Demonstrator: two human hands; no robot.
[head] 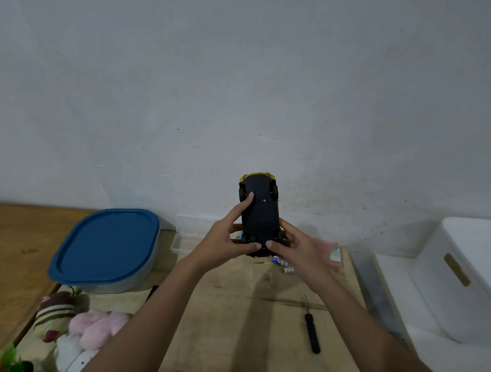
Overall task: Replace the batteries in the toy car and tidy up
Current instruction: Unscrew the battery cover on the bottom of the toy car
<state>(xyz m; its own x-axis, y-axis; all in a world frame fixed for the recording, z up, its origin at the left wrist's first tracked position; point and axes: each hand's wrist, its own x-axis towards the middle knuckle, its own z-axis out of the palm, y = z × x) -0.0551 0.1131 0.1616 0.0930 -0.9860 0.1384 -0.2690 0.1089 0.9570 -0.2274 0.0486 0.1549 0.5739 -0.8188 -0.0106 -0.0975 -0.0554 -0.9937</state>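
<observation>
A: What is seen first?
B: A pale wall (pixel 246 69) above a wooden table (pixel 229 315); a blue-lidded container (pixel 106 248) is set at nine o'clock.
A: And the toy car (pixel 261 216)?
B: It is held underside-up at centre, above the table, gripped by the curled fingers of the left hand (pixel 223 242) and right hand (pixel 300 253). A screwdriver (pixel 311 327) and, nearer, batteries (pixel 282 262) are laid at five o'clock.

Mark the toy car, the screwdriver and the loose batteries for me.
toy car (pixel 261 216): head view, black underside.
screwdriver (pixel 312 333): head view, black handle.
batteries (pixel 279 261): head view, the left one's label.
</observation>
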